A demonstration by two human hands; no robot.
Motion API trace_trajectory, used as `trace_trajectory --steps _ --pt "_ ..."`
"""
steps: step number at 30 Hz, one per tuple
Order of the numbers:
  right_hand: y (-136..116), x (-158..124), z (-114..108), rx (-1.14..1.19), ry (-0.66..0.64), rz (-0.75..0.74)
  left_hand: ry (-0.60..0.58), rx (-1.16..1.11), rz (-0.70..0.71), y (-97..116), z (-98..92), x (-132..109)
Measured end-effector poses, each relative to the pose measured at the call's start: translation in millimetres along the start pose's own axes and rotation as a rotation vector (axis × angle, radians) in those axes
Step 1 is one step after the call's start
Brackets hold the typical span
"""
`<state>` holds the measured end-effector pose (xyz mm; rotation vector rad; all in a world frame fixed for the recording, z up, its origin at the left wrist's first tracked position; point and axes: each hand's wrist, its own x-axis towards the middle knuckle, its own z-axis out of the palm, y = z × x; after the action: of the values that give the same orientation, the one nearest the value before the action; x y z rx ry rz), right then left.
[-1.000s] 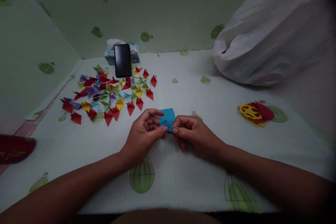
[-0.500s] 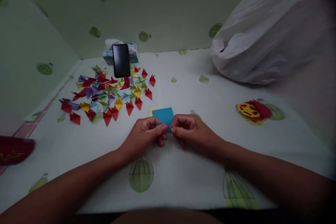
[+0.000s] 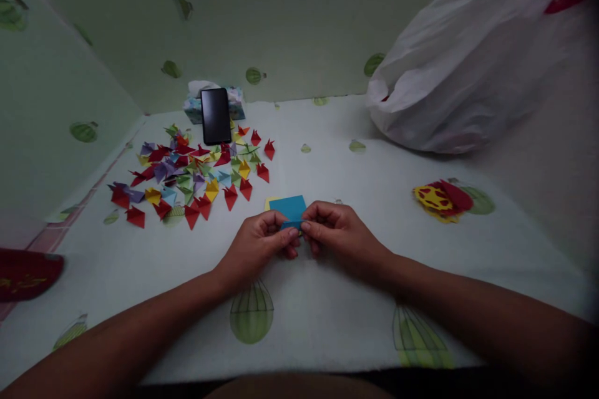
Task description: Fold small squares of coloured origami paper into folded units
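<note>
A blue square of paper (image 3: 287, 206) lies at the middle of the table, with a pale yellow sheet (image 3: 268, 202) showing from under its left edge. Just in front of it, my left hand (image 3: 269, 234) and my right hand (image 3: 332, 224) almost meet. Thumbs and forefingers of both pinch a narrow bit of blue paper (image 3: 292, 224). The fingers cover most of it, and I cannot tell whether it is separate from the square behind. Left of the hands lie several small folded paper birds (image 3: 203, 204) in red, yellow, green, blue and purple.
A black phone (image 3: 216, 116) leans on a tissue box (image 3: 238, 103) behind the birds. To the right lie red and yellow paper cutouts (image 3: 434, 198). A big white plastic bag (image 3: 444, 93) fills the back right. A red object (image 3: 29, 274) sits at the left edge.
The view has shifted slightly. My right hand has come closer to the left, and a narrow blue paper edge now shows between the fingertips. Both hands still pinch.
</note>
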<state>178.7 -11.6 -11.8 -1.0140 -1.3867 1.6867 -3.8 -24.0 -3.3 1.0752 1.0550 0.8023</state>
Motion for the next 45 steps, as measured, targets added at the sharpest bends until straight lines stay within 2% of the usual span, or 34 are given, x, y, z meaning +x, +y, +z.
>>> trace_trajectory --steps 9,12,19,27,32,37,45 --pt "-1.2 0.2 1.4 -0.062 -0.018 -0.055 0.037 0.010 0.082 -1.0 1.7 -2.1" --pt "-1.5 0.1 1.8 -0.078 -0.023 -0.052 0.023 0.066 0.095 -0.2 2.2 -3.4" --pt "-3.6 -0.2 -0.1 -0.192 -0.033 -0.107 0.080 0.220 0.195 0.5 -0.6 -4.1" --pt "-0.8 1.0 0.1 -0.190 -0.024 -0.139 0.080 0.163 0.145 -0.3 0.9 -2.8" --pt "-1.5 1.9 1.2 -0.081 -0.011 -0.092 0.077 0.085 0.149 -3.2 0.3 -1.7" --pt "0.4 3.0 1.8 -0.071 -0.012 -0.065 0.029 0.052 0.148 -6.4 -0.4 -0.4" --pt "3.7 3.3 2.2 -0.080 -0.031 -0.030 0.038 0.057 0.127 -9.8 -1.4 1.8"
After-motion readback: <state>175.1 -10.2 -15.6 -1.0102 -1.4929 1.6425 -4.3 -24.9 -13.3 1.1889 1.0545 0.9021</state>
